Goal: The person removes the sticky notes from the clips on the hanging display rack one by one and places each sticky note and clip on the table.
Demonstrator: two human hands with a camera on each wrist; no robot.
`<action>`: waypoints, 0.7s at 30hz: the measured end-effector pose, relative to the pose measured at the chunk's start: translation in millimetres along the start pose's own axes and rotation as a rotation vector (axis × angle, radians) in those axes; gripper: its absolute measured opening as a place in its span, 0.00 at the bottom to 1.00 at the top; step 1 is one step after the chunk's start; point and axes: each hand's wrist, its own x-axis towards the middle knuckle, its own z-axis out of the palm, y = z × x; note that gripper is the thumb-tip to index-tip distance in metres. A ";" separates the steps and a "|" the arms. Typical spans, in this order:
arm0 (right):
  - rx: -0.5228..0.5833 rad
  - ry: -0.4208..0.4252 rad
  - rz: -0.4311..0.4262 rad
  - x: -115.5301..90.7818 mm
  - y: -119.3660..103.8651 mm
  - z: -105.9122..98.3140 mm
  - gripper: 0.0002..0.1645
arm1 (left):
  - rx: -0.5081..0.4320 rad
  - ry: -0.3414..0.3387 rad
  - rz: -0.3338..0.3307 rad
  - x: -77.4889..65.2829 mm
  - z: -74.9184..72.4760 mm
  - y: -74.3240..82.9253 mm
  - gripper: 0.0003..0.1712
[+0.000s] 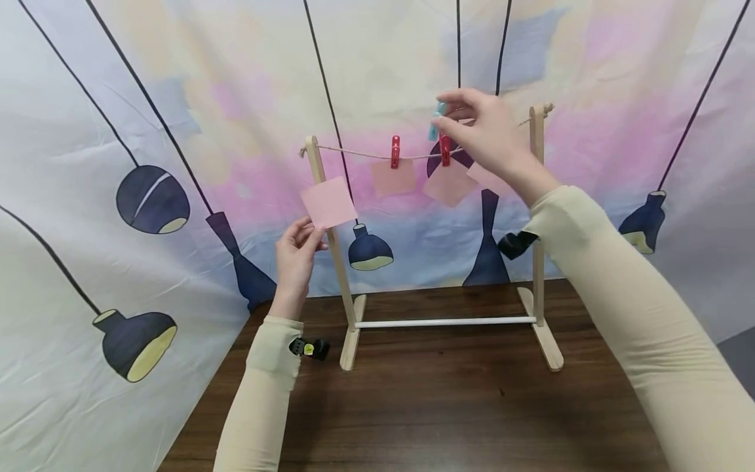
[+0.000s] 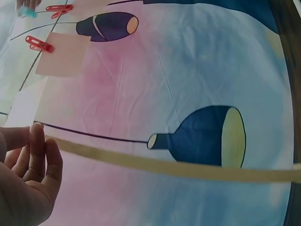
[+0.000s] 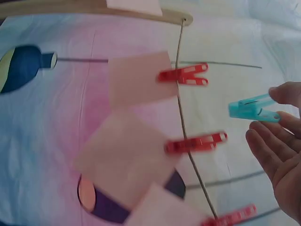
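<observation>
From the head view's centre, the dark wooden table (image 1: 413, 393) has its left edge slanting down toward 8 o'clock, and its back edge meets the printed cloth (image 1: 377, 78) at 6 o'clock. The left post (image 1: 339, 269) stands just past 9 o'clock and the right post (image 1: 539, 288) at 3 o'clock, with open air between them above the white rod (image 1: 446, 322). Along the sagging cord (image 1: 360, 153) a gap runs from the left post to the first red clip (image 1: 396, 152), which holds a pink note (image 1: 394, 180) past 12 o'clock. The second red clip (image 1: 445, 149) and its tilted note (image 1: 450, 185) sit near 2 o'clock, close beside a third hung note (image 1: 491, 178).

The left hand (image 1: 297, 255), near 9 o'clock, pinches the lower corner of a pink square (image 1: 329, 204) between thumb and finger, the other fingers loosely bent. That square, at 10 o'clock, overlaps the left post in view; contact cannot be told.

The right hand (image 1: 483, 128), between 1 and 2 o'clock, pinches the handles of a blue clothespin (image 3: 247, 110) between thumb and finger, the others loosely bent. In the right wrist view the clothespin points to 9 o'clock, apart from the cord and red clips.
</observation>
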 end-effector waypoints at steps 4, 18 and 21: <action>0.009 0.094 0.011 -14.1 6.7 -20.2 0.27 | 0.000 -0.008 0.020 -2.5 -12.1 2.5 0.19; -0.030 0.234 0.104 -89.5 36.3 -87.8 0.26 | 0.057 0.046 0.005 -8.5 -56.8 3.4 0.11; -0.091 0.234 0.131 -108.3 45.9 -97.0 0.26 | 0.068 0.052 -0.012 -12.6 -65.9 2.3 0.10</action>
